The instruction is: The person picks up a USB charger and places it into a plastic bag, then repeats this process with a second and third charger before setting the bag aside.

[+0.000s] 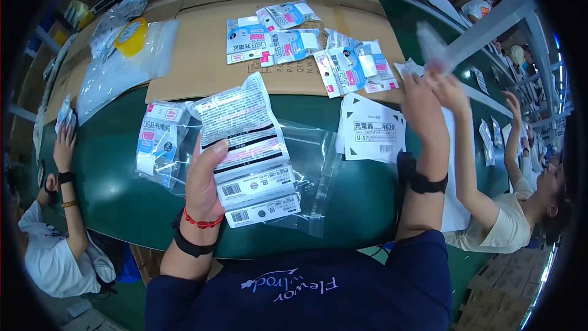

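- Green, shiny table (110, 165) fills the middle of the room, and flat brown cardboard (199, 55) covers its far part.
- On the far left, a worker in a white shirt (55, 257) has one hand on a small packet (64, 113).
- Next, clear plastic bags (98, 89) lie on the cardboard and hang over onto the green, with a roll of yellow tape (131, 37) on top.
- Nearer, blue and white packs (160, 138) lie on the green, just left of the left hand.
- The left hand (205, 175) pinches white packets (251, 141), with its thumb on top. They are up above the table, with their print side showing.
- A big clear bag (315, 178) lies flat under them.
- Farther back, more charger packs (294, 46) sit in a loose bunch on the cardboard.
- A white paper label (373, 132) lies near its edge.
- The right hand (419, 107) reaches out, its fingers bunched. I can't tell if they pinch anything.
- Close by it is the hand of a worker in a cream top (502, 227). A blurry clear packet (432, 43) shows above both hands.
- Far right, brown boxes (508, 288) are stacked low down.
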Tool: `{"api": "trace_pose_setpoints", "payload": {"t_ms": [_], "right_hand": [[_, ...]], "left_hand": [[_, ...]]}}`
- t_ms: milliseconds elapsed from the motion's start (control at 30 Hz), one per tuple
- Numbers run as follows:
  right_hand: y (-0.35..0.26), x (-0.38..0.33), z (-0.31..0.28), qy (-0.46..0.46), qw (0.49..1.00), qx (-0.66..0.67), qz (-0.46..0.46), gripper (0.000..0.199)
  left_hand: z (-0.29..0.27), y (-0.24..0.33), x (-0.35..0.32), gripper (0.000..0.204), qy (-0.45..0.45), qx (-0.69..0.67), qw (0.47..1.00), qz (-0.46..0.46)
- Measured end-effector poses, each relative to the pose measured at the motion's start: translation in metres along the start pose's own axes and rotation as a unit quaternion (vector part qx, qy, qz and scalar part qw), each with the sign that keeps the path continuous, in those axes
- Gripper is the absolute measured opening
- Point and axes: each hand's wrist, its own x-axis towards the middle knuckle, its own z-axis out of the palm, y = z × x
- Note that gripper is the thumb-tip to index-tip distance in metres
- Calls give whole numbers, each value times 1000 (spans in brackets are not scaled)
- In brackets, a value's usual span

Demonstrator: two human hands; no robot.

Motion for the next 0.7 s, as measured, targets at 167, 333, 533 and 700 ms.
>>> {"api": "trace_pose_setpoints", "payload": {"t_ms": [167,333,533,700], "right_hand": [[83,42,23,211,802,-344,-440,54],[56,9,39,-5,1000,5,-7,56],[86,5,55,72,994,-79,17,45],[83,13,33,63,990,56,110,25]], "left_hand": [[-3,-4,4,48,-21,12,1000,-11],[-4,-2,1,48,-11,26,1000,1],[-5,-2,1,47,-24,22,999,4],[-8,-5,1,47,-24,24,999,8]]}}
